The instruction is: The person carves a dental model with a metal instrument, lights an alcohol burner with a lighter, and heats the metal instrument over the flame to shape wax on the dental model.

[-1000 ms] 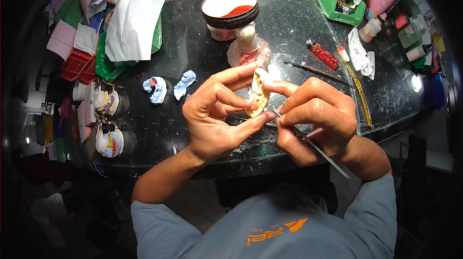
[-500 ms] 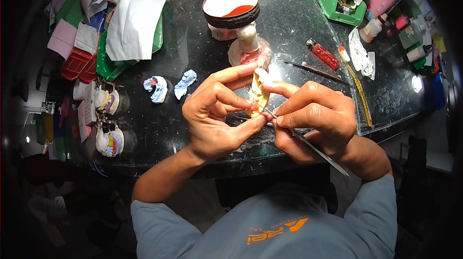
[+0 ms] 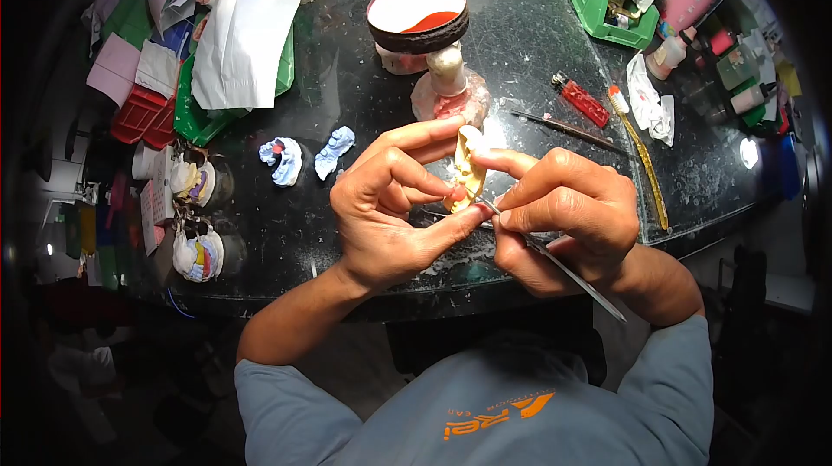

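Between the fingers and thumb of my left hand (image 3: 390,206) is a yellow dental cast (image 3: 470,173), held upright on edge, with a patch of pink material low on its left side. My right hand (image 3: 568,210) is closed in a pen grip around a thin metal wax carver (image 3: 576,278). The carver's tip meets the lower part of the cast near my left thumb; the exact contact point is partly hidden by fingers. My right index finger also rests against the cast's right side.
Beyond my hands stands a round dish (image 3: 418,17) of red wax on a pedestal. Two blue-white casts (image 3: 282,161) lie left. A red lighter (image 3: 581,102), a dark thin tool (image 3: 568,130) and a toothbrush (image 3: 641,158) lie right. Green bins (image 3: 641,32) and articulated models (image 3: 198,254) line the sides.
The carver's tip has shifted slightly at the cast's lower edge, and the cast has turned a little. Both hands keep their grips in nearly the same place.
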The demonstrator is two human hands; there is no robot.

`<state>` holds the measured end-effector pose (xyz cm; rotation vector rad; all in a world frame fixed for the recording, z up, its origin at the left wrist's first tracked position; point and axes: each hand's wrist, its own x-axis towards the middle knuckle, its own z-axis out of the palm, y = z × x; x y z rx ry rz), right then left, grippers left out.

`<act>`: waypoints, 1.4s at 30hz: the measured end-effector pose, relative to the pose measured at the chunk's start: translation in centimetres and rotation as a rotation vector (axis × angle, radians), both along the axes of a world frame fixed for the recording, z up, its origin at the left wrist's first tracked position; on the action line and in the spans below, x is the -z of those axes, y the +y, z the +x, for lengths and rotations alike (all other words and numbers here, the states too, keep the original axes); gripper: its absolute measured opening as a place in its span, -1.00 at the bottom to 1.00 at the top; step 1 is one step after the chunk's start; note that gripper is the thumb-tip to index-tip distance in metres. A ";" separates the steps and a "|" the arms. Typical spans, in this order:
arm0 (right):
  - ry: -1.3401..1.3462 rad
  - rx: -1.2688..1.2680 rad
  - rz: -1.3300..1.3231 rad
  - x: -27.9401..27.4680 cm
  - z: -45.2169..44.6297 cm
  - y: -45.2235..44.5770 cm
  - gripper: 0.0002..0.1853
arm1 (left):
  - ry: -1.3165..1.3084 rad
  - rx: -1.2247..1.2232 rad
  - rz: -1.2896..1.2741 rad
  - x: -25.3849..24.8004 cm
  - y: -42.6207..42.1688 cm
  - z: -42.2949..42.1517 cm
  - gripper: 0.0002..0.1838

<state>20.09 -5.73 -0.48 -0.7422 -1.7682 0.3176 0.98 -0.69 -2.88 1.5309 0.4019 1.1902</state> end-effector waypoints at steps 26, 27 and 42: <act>0.168 -0.074 -0.088 -0.5 0.4 0.8 -0.85 | -0.066 0.236 -0.449 0.1 0.3 -0.6 -0.47; 0.150 -0.095 -0.094 -0.6 0.6 0.8 -0.84 | -0.059 0.238 -0.444 0.1 0.4 -0.6 -0.46; 0.179 -0.051 -0.148 -0.5 0.6 0.6 -0.85 | -0.148 0.347 -0.616 -0.6 0.4 -0.5 -0.35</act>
